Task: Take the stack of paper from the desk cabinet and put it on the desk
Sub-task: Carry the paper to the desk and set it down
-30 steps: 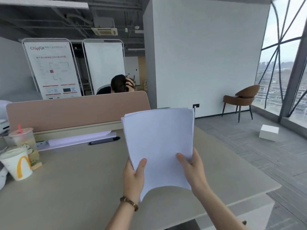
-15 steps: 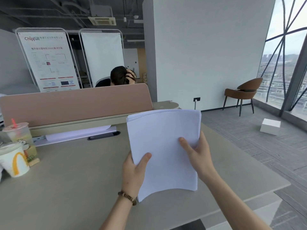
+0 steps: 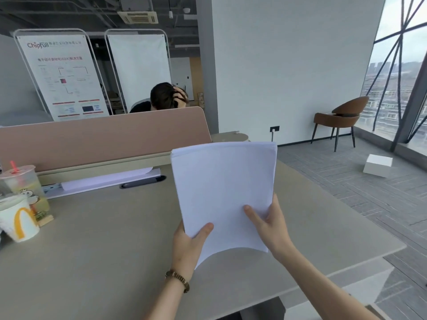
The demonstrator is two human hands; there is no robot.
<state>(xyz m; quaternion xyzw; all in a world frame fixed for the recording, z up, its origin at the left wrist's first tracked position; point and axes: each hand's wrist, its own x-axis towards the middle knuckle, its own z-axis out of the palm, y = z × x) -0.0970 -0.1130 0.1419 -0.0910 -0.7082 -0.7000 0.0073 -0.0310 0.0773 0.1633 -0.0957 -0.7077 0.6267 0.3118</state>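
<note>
A white stack of paper point(image 3: 223, 185) is held up over the beige desk point(image 3: 104, 245), tilted towards me with its lower edge bowed above the desk top. My left hand point(image 3: 188, 247) grips its lower left edge, thumb on the front sheet. My right hand point(image 3: 269, 225) holds the lower right side, thumb on top and fingers behind. The desk cabinet is out of view.
Two drink cups point(image 3: 19, 221) stand at the desk's left edge. A black pen point(image 3: 143, 182) and white sheets point(image 3: 108, 180) lie along the pink divider point(image 3: 104, 137), with a person seated behind it. A brown chair point(image 3: 339, 116) and a white box point(image 3: 377, 165) are on the floor at right.
Both hands with the paper stack have moved slightly forward and right over the desk. The grip is unchanged, and the view has shifted a little.
</note>
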